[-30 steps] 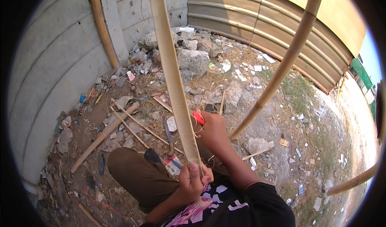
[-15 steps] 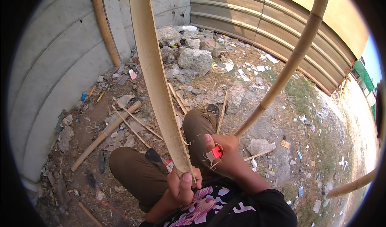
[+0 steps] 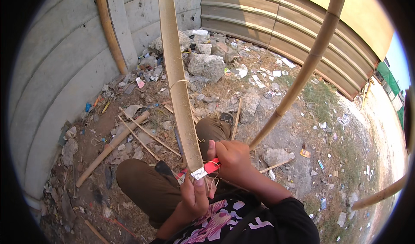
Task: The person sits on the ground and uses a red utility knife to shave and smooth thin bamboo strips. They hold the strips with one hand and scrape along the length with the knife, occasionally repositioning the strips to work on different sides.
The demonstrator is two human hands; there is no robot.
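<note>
A long split bamboo piece (image 3: 179, 101), its hollow face up, slants away from my lap toward the wall. My left hand (image 3: 194, 198) is closed around its near end, thumb on top. In my right hand (image 3: 235, 157) is a red-handled knife (image 3: 212, 165), with the thumb raised. Its pale, speckled blade (image 3: 199, 173) lies across the bamboo just beyond my left thumb. A thin curled shaving (image 3: 178, 82) rests across the bamboo farther up, and other thin curls hang by the knife. The bamboo's far end runs out of view.
A whole bamboo pole (image 3: 298, 84) rises on my right; another pole (image 3: 380, 195) enters at the right edge. Bamboo lengths (image 3: 113, 148) and thin strips lie on the littered ground. Rocks (image 3: 206, 66) sit ahead, before a concrete wall (image 3: 73, 66) and panel fence (image 3: 255, 19).
My right hand has moved left and brought the knife blade onto the bamboo near my left hand. The bamboo's far end has swung right. A curled shaving now shows across it.
</note>
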